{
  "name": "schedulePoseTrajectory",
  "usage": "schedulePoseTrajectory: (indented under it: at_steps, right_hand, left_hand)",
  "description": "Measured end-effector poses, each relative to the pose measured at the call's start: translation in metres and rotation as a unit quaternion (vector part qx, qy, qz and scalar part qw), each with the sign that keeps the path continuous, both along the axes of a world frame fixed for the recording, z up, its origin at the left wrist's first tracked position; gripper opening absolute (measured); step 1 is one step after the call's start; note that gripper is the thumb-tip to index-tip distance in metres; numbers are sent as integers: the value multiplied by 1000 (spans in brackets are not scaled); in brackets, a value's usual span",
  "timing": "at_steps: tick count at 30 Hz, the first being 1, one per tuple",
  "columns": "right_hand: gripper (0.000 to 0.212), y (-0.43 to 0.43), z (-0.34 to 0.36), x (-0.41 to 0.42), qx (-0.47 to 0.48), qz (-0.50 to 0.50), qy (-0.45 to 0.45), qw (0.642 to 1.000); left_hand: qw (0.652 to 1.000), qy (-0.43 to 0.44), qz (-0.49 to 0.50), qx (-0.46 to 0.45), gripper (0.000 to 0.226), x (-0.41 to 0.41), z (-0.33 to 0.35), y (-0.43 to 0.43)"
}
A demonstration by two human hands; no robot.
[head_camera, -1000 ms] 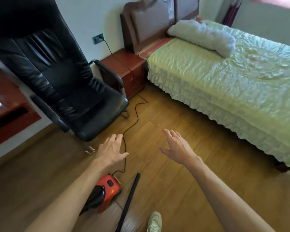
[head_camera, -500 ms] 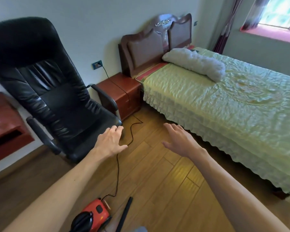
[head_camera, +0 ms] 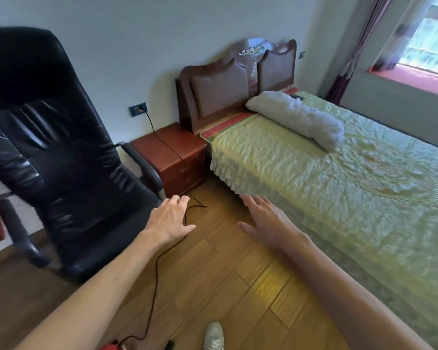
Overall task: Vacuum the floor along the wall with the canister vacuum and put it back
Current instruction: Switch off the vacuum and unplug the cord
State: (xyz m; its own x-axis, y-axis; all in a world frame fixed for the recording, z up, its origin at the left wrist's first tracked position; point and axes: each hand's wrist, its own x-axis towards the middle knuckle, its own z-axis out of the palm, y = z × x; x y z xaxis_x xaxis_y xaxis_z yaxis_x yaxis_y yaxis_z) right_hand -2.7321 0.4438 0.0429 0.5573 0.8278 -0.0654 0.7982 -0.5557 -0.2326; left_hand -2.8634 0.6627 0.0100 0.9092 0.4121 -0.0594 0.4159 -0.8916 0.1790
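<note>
Both hands, left [head_camera: 171,218] and right [head_camera: 268,223], are empty, fingers spread. The red canister vacuum [head_camera: 109,346] lies behind them at the bottom edge, its thin black cord [head_camera: 155,274] plugged in; whether vacuuming is done is unclear.

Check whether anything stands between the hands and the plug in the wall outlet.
Both hands, left and right, are open and empty above bare floor. The plug sits in the outlet above the nightstand. The nightstand stands below it and the black chair crowds the left side; otherwise nothing visible blocks the reach.
</note>
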Motion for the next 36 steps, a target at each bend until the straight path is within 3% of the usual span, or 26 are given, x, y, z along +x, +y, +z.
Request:
schedulePoseTrajectory:
  at_steps: [11,22,36]
  right_hand:
    - [68,46,8,163,38,10,13,999]
    - [63,95,-11,341,37,83,39,995]
    - [68,226,-30,457,33,203,81,975]
  left_hand:
    - [1000,-5,31,-3,73,158,14,31]
    - [989,25,143,22,75,282,14,63]
    - [961,48,272,34,74,351,8,120]
